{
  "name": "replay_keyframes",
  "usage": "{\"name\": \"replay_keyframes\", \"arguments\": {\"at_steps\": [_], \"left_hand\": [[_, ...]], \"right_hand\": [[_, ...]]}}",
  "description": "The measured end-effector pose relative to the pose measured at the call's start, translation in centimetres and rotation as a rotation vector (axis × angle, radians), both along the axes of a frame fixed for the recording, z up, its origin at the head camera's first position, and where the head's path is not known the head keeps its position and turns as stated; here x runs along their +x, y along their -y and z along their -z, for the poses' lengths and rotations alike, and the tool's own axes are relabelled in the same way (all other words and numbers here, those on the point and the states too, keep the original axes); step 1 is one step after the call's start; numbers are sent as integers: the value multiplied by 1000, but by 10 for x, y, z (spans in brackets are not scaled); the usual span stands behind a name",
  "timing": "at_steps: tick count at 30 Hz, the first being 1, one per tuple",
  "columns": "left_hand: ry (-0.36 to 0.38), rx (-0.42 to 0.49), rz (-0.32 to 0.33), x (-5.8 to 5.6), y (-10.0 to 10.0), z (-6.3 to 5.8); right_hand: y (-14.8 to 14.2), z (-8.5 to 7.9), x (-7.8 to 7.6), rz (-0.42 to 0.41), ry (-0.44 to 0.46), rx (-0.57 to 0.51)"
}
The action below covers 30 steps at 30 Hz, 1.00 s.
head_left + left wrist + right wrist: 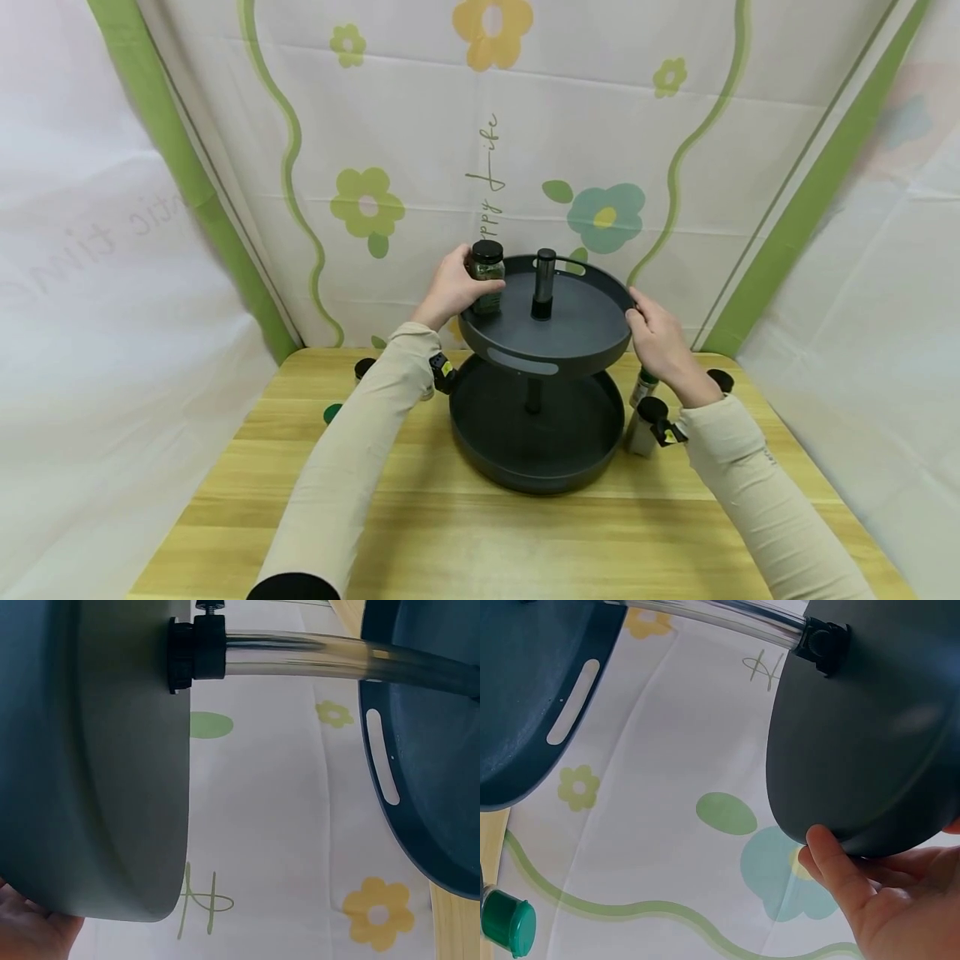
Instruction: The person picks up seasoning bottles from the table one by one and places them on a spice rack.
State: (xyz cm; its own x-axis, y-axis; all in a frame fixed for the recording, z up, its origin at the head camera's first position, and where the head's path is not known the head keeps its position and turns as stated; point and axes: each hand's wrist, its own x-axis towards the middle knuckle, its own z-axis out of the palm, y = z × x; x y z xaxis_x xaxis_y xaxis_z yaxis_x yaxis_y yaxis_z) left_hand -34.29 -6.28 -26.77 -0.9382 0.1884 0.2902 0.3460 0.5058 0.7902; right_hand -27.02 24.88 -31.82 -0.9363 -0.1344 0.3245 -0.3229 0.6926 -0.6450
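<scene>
In the head view my left hand [452, 290] grips a glass spice jar [491, 270] with a black lid and green contents. The jar is upright at the left side of the upper tray [581, 321] of a dark two-tier stand. My right hand [663, 340] holds that tray's right rim. From the right wrist, the fingers [840, 874] show against the tray's outer wall. A post [544, 283] rises through the tray's middle. Below is the wider lower tray [536, 479]. In the left wrist view the upper tray hides the jar.
Right of the stand are a green-lidded jar [643, 387], a black-lidded jar [643, 435] and another black lid [721, 380]. On the left, a black lid [364, 367] and a green lid [332, 412] show beside my sleeve. A flowered curtain [420, 125] hangs behind the wooden table [480, 542].
</scene>
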Motion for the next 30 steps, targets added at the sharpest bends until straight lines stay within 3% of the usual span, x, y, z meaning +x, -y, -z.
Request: {"name": "replay_keyframes", "arguments": {"at_steps": [9, 18, 30], "left_hand": [[12, 8, 9, 1, 2, 2], [49, 121, 50, 0, 9, 3], [60, 174, 107, 13, 37, 16]], "right_hand": [[2, 0, 4, -11, -19, 5], [3, -3, 4, 0, -14, 4], [5, -1, 6, 7, -33, 13]]}}
